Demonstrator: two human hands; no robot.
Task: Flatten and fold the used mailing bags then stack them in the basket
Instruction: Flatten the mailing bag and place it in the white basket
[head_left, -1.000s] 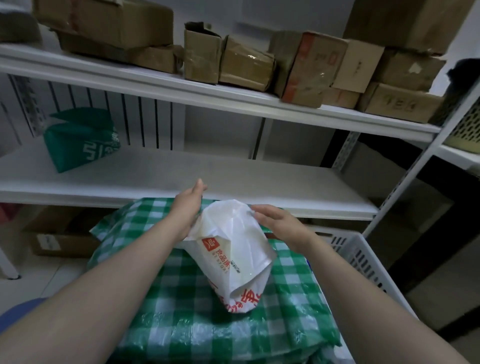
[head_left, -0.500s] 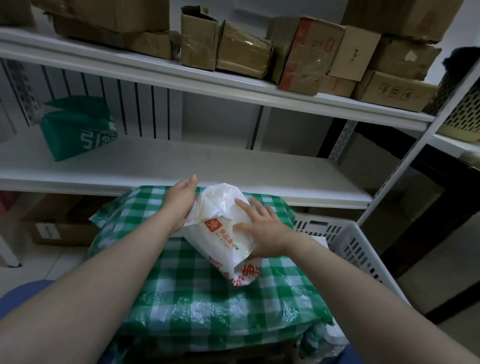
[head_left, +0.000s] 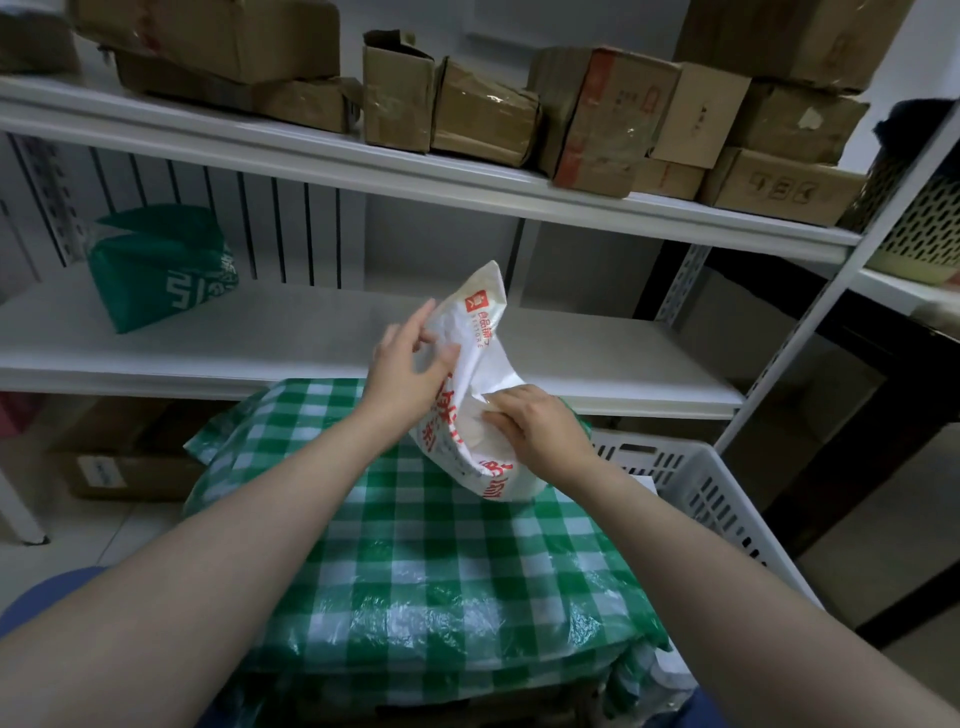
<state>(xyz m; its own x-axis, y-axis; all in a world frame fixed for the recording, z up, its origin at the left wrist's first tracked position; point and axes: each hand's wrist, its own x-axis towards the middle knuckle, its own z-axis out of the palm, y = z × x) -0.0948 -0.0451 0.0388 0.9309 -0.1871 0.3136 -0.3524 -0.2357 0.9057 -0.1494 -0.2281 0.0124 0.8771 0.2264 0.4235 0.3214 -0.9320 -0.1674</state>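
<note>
Head view finds the white mailing bag (head_left: 480, 384) upright over the green checked pile (head_left: 415, 545), long axis twelve-to-six, my left hand (head_left: 410, 374) gripping its upper edge, right hand (head_left: 535, 426) pinching low, basket (head_left: 696, 483) at three o'clock.

A white metal shelf unit (head_left: 769, 395) stands against the wall. Its upper shelf (head_left: 311, 150) carries a row of worn cardboard boxes (head_left: 597, 114), some stacked two high and touching one another. The middle shelf (head_left: 291, 343) carries a green parcel (head_left: 156, 270) at its left end. On the floor (head_left: 109, 525) under the middle shelf sits another cardboard box (head_left: 119, 467) with a white label.
</note>
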